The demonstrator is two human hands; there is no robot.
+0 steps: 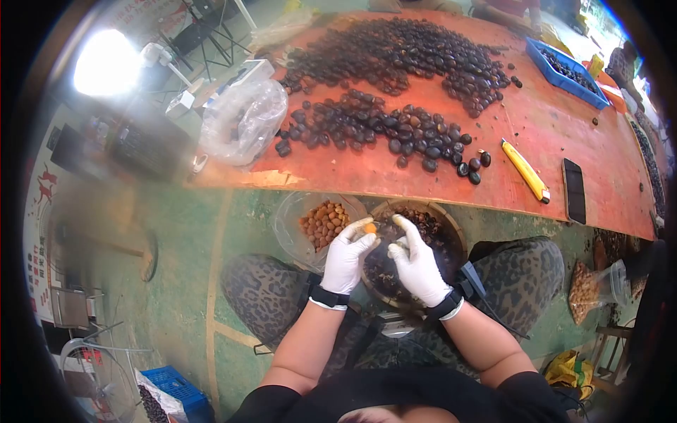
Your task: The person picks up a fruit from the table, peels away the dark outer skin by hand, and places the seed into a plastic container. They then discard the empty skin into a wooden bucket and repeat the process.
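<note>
My left hand point(346, 255), in a white glove, pinches a peeled orange nut kernel point(370, 228) between thumb and fingertips. Close by on the right is my right hand point(423, 271), also gloved, its thumb and forefinger apart with nothing visible between them. Both hands are above my lap, over a round woven basket point(457, 233) of dark shell pieces point(427, 224). A clear plastic tub point(283, 224) holding brown-orange kernels point(324, 224) stands left of the basket, partly behind my left hand.
Dark unpeeled nuts point(395, 56) cover much of the red table point(543, 151). On it lie a yellow utility knife point(525, 170), a phone point(574, 190), a clear plastic bag point(243, 120) and a blue tray point(599, 101) of nuts. Other people sit at the far side.
</note>
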